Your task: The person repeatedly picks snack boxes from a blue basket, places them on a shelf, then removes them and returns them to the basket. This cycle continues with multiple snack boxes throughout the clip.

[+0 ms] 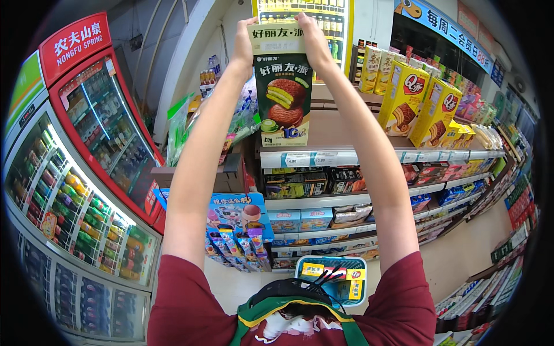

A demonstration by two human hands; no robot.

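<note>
Grips a tall dark green snack box [284,92] near its top, roughly upright, over the left front end of the upper shelf [346,130]. Presses the left hand [242,46] and the right hand [314,43] to opposite sides, with fingers bent closely about the upper corners; cannot tell the full reach of the hidden fingertips behind. Also cannot tell contact from a slight gap beneath the lower end, close to the price strip [358,158].

Could tip forward and drop toward the floor [236,282] after too early a release, given such nearness to the lip. Could slide down between the palms under too light a squeeze, or crumple at the top under too hard a one.

Farther out, could knock the standing yellow boxes [402,98] through a wide swing to the right, or snag the green-edged plastic bags [178,130] with the left forearm [187,202]. Lower down, near the body, could clip the blue basket [332,259] through a careless step.
</note>
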